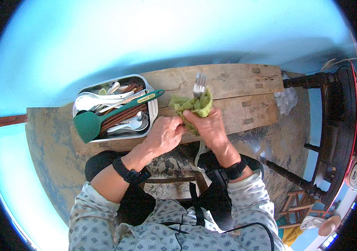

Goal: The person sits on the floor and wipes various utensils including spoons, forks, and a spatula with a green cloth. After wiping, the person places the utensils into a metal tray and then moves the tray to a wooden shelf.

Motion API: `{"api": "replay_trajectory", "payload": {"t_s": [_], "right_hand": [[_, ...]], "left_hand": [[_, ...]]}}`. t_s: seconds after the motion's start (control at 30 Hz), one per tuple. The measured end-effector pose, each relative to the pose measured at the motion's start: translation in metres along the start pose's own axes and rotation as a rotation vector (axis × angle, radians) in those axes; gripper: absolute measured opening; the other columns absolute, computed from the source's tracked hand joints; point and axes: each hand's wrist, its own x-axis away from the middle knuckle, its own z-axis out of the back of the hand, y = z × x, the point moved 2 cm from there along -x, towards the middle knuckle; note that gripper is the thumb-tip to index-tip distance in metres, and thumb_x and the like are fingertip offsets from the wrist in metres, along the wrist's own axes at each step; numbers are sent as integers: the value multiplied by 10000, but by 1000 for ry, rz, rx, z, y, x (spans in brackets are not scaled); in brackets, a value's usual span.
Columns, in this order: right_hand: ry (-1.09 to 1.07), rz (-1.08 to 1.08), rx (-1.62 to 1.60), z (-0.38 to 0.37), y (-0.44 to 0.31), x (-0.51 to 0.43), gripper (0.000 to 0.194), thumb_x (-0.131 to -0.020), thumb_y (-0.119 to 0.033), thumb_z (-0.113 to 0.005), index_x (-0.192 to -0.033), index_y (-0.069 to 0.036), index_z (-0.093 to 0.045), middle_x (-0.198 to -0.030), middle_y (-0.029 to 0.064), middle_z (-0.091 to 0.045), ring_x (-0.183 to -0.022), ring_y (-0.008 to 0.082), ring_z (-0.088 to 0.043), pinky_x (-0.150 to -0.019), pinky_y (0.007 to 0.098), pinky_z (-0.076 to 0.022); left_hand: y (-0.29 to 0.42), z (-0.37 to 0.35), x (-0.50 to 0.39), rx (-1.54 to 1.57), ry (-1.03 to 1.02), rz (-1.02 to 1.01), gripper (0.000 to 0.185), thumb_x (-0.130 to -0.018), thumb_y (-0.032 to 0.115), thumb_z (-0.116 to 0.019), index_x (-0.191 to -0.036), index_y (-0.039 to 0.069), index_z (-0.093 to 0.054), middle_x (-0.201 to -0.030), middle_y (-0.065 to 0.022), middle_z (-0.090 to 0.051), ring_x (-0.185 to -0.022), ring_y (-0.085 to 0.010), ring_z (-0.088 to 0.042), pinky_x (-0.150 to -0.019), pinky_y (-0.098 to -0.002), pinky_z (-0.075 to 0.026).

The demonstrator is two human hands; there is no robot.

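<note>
A metal fork (199, 84) points its tines away from me, with a crumpled green cloth (192, 105) wrapped about its lower part. My right hand (208, 124) grips the cloth around the fork. Against the cloth's lower left side, my left hand (169, 131) has its fingers closed; the fork's handle is hidden, so I cannot tell exactly what they pinch. To the left stands a metal-rimmed tray (155, 117) of cutlery. White ladles (87, 102), spoons (131, 125) and brown chopsticks (125, 116) lie in it, and a green spatula (89, 125) rests across the top.
The tray stands on a wooden plank bench (241, 78) before a pale blue wall (165, 34). Clear plastic (286, 99) lies beyond the bench's right end. Dark wooden furniture (335, 125) and a small wooden stool (296, 205) are at the right, above a worn floor (51, 157).
</note>
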Motion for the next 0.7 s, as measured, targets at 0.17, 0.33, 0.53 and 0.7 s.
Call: {"api": "replay_trajectory", "payload": {"t_s": [0.17,0.33,0.53,0.7], "right_hand": [[-16,-25,-204,1,7,-2,139,-832,-87,-732,-940,-1,-714,-826,-2,-703,-729,77,-601,-652,269,-507],[-160,-91,-35,6,11,-2,165,-841,-114,-730,-958,2,-712,-856,9,-705,-766,84,-608,-691,292,-516],[-334,-71,133,-15,11,8,189,-860,-140,-729,-991,-6,-706,-855,18,-712,-778,76,-591,-726,304,-520],[-383,-78,101,-17,3,10,183,-864,-133,-729,-1000,-14,-708,-859,11,-713,-771,74,-580,-718,307,-511]], "left_hand": [[2,5,-1,142,-11,40,205,-895,138,-647,-774,-26,-622,-588,-135,-623,-528,-214,-635,-489,-349,-469],[-3,31,-10,406,349,175,233,-915,194,-685,-802,-1,-627,-628,-4,-574,-583,-48,-514,-518,-240,-418],[-4,31,-10,745,176,207,152,-944,170,-661,-888,31,-687,-814,58,-626,-728,-16,-511,-626,-201,-411],[-9,47,-5,734,321,286,174,-920,198,-683,-899,26,-706,-826,21,-661,-672,-39,-508,-634,-217,-416]]}}
